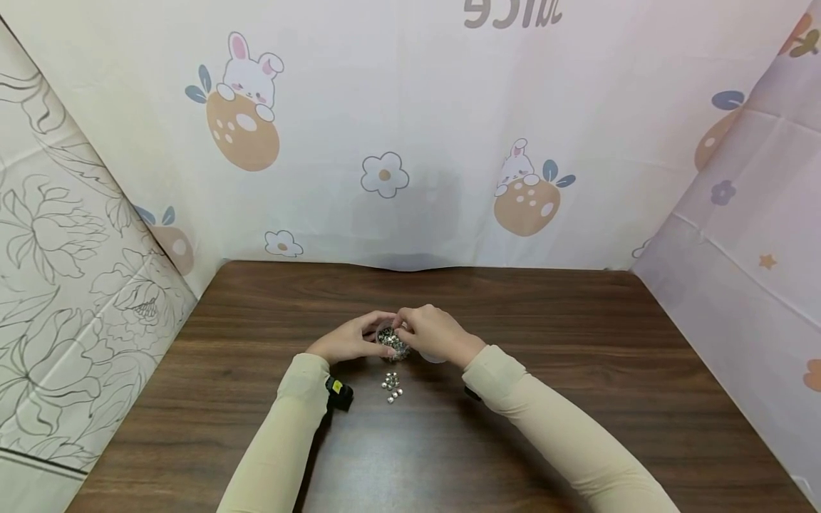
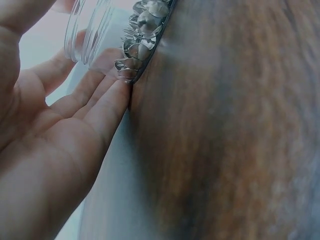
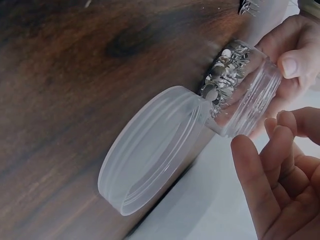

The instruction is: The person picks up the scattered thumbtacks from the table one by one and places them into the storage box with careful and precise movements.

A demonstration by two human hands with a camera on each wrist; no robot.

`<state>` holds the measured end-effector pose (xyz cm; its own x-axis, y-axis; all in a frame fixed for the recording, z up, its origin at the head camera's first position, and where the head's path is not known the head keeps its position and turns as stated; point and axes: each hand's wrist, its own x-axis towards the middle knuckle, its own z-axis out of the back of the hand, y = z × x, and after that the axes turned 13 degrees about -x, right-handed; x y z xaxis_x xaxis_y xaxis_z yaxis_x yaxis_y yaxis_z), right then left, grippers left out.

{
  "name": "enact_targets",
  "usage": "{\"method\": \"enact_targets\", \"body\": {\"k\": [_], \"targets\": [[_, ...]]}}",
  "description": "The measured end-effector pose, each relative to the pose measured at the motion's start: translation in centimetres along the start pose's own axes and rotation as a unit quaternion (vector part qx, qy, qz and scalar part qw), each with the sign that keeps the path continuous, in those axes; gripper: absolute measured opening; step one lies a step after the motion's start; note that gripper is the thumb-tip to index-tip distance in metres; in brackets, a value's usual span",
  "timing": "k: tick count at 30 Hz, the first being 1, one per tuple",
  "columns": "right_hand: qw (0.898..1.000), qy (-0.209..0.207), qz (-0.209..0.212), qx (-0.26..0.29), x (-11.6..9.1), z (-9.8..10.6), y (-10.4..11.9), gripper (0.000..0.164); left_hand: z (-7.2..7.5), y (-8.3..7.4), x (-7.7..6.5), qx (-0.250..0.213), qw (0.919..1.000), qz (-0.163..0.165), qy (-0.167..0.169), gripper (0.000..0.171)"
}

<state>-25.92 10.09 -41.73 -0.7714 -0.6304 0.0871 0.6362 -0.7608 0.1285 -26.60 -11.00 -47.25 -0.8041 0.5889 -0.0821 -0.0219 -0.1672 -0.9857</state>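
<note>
Sleeves (image 1: 571,442) long, plain, pale cream, lightly creased; cuffs (image 1: 494,374) banded. Left wrist: black, boxy camera (image 1: 343,400), yellow patch (image 1: 337,386). Right wrist: dark edge (image 1: 472,393) showing. Left hand (image 1: 349,340), right hand (image 1: 441,333) bare.

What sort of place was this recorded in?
Probably a curtained-off indoor recording spot: a wood-grain table, a backdrop printed with rabbits and fruit behind it, and a flower-patterned hanging along its left side.
</note>
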Motion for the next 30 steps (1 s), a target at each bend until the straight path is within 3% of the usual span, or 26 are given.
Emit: {"method": "enact_targets", "body": {"k": [8, 18, 24, 30], "targets": [[1.0, 0.005, 0.013, 0.022, -1.3, 0.2, 0.1, 0.01, 0.0, 0.2, 0.0, 0.008, 0.9999, 0.005, -0.005, 0.065], [0.997, -0.005, 0.076, 0.022, -3.1, 0.1, 0.8, 0.005, -0.1, 0.2, 0.0, 0.0, 1.0, -0.007, 0.005, 0.073], [0.993, -0.024, 0.114, 0.0, -3.7, -0.2, 1.3, 0.005, -0.5, -1.2, -0.7, -0.015, 0.9997, -0.014, 0.015, 0.069], [0.993, 0.007, 0.119, 0.006, -4.1, -0.5, 1.8, 0.006, -0.6, -2.2, -1.1, -0.02, 0.9996, -0.013, 0.016, 0.064]]}}
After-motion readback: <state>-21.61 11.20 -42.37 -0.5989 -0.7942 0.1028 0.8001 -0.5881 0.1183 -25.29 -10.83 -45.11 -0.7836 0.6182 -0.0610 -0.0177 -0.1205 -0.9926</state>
